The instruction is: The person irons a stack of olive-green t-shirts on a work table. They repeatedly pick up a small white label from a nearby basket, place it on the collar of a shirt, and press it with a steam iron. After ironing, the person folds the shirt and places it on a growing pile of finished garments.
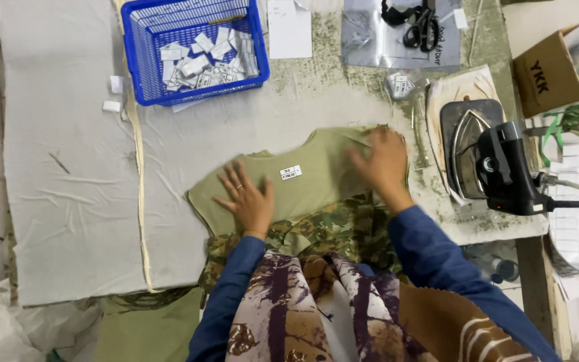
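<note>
- Up left of the shirt (303, 177) sits a blue basket (143, 70) of white tags.
- Left hand (248, 201) lies open, fingers spread, flat on the shirt's lower left.
- That olive shirt rests mid-table over camouflage cloth (343, 224); it looks light, soft and floppy, best pinched at a hem.
- Right hand (387, 164) presses open on its right edge.
- Right of it stands 1 iron (497, 167).

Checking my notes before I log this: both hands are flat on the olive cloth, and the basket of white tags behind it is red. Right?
Not quite. The head view shows the basket of white tags is blue, not red. The rest holds: left hand and right hand both lie flat on the olive cloth.
</note>
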